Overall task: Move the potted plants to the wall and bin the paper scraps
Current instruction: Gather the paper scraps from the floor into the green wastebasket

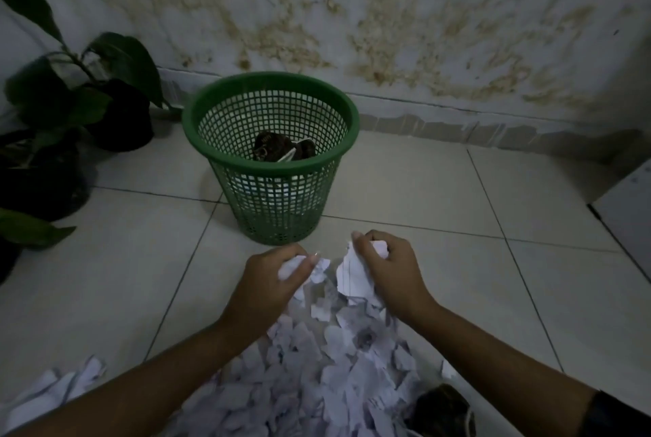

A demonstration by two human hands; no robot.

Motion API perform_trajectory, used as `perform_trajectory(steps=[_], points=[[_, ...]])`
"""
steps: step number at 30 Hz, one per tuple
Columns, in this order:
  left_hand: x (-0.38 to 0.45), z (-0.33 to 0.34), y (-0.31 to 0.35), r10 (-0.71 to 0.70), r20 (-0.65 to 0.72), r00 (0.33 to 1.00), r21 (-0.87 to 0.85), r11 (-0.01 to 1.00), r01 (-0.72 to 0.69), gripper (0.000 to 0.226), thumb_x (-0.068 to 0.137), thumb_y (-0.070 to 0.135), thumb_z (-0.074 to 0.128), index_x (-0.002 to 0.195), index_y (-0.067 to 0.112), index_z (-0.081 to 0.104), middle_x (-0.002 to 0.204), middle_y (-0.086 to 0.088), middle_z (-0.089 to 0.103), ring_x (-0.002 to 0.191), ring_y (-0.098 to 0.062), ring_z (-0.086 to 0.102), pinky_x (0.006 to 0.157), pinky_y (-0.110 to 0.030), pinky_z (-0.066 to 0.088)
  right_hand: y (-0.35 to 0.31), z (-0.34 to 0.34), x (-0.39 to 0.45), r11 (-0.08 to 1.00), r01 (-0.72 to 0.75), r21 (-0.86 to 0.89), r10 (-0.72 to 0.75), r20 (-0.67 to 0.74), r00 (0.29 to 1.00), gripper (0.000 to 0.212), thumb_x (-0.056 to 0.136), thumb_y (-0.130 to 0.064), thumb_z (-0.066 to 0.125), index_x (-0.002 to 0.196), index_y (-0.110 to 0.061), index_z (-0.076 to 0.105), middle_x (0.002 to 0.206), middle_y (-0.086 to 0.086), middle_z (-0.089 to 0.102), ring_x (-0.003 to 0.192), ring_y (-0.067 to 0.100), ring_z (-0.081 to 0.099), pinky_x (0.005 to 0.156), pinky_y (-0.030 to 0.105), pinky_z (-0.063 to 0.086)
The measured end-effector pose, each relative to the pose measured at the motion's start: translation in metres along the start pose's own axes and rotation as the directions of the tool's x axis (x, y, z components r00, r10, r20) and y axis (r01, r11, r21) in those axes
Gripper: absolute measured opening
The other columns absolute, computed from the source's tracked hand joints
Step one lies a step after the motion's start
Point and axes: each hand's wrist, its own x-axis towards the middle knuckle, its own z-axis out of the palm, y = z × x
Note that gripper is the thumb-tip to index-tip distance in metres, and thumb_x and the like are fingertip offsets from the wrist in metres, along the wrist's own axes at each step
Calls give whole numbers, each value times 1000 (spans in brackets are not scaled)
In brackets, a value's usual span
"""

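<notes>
Your two hands are raised just above the far end of the paper scraps [317, 376], each one holding its own bunch. Your left hand [273, 281] has its fingers curled round a crumpled white wad of torn paper, with a few pieces hanging loose below the fingertips. Your right hand [387, 267] grips a larger bunch, and a lined strip droops from under its thumb.

The scraps are small, ragged-edged pieces of white paper, some with faint ruled lines or dark print, heaped in a loose pile on the tiled floor [440, 190] between your forearms. A smaller cluster of white pieces [56, 390] lies apart at the lower left. A dark patterned object [440, 408] sits at the right edge of the pile; you cannot tell what it is.

The green mesh wastebasket [271, 154] stands upright on the floor just beyond your hands, near the stained wall [387, 13]. Inside it lie dark patterned items and a little white.

The potted plants [70, 112], with broad dark leaves in black pots, stand at the left, the farthest pot close against the wall.
</notes>
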Motion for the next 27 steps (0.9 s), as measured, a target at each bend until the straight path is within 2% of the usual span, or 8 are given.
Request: perform_trajectory(steps=[4, 9, 12, 16, 18, 20, 23, 27], points=[[23, -17, 33, 71, -155, 985, 14, 997, -69, 37, 87, 29, 58, 62, 2, 56, 55, -3, 57, 55, -6, 53, 52, -9, 37, -41, 3, 14, 993, 55, 100, -50, -56, 997, 46, 93, -18, 57, 55, 3, 43, 54, 14, 38, 51, 12, 39, 50, 25, 32], [54, -40, 68, 196, -334, 922, 31, 980, -197, 31, 89, 29, 60, 66, 9, 58, 57, 1, 57, 56, -7, 54, 53, -11, 40, -96, 1, 37, 970, 172, 171, -143, -169, 975, 45, 92, -22, 56, 68, 15, 50, 58, 26, 49, 51, 24, 48, 45, 25, 36], [79, -55, 82, 182, -429, 885, 20, 981, -192, 32, 91, 29, 56, 67, 9, 58, 57, 2, 55, 53, -6, 51, 49, -13, 39, -128, 3, 58, 950, 232, 210, -188, -208, 960, 49, 93, -28, 55, 74, 17, 52, 65, 36, 55, 48, 32, 51, 43, 31, 38], [120, -79, 84, 108, -564, 819, 28, 993, -113, 35, 94, 29, 55, 62, 12, 55, 57, -1, 53, 54, -2, 48, 53, -13, 36, -162, 17, 100, 942, 239, 235, -164, -298, 940, 33, 91, -24, 57, 68, -1, 58, 59, 21, 51, 53, 23, 51, 48, 30, 36], [139, -87, 79, 130, -540, 831, 147, 987, -59, 30, 94, 30, 54, 66, 18, 57, 62, 2, 57, 57, 1, 48, 53, -10, 34, -172, 26, 120, 940, 232, 250, -143, -327, 934, 29, 89, -24, 57, 64, -8, 56, 59, 15, 50, 54, 22, 49, 50, 30, 34], [156, -92, 65, 105, -412, 905, 283, 959, 17, 25, 93, 32, 54, 89, 11, 68, 82, -5, 68, 65, -3, 54, 57, -6, 36, -178, 36, 136, 936, 222, 272, -119, -348, 930, 31, 88, -21, 57, 59, -11, 52, 57, 11, 49, 53, 20, 48, 50, 30, 33], [170, -96, 39, -25, -216, 976, 427, 897, 118, 40, 94, 40, 50, 119, 13, 63, 116, -6, 66, 100, -17, 62, 81, -19, 43, -183, 50, 151, 927, 245, 285, -123, -386, 914, 37, 88, -19, 58, 54, -14, 44, 52, 5, 44, 52, 17, 44, 50, 28, 32], [167, -100, 33, -52, -285, 957, 316, 938, 145, 41, 94, 37, 49, 128, 15, 58, 125, -4, 62, 109, -15, 59, 88, -19, 40, -176, 64, 160, 946, 270, 178, -200, -335, 921, 38, 91, -22, 55, 55, -18, 43, 54, -4, 44, 52, 12, 42, 48, 23, 32]])
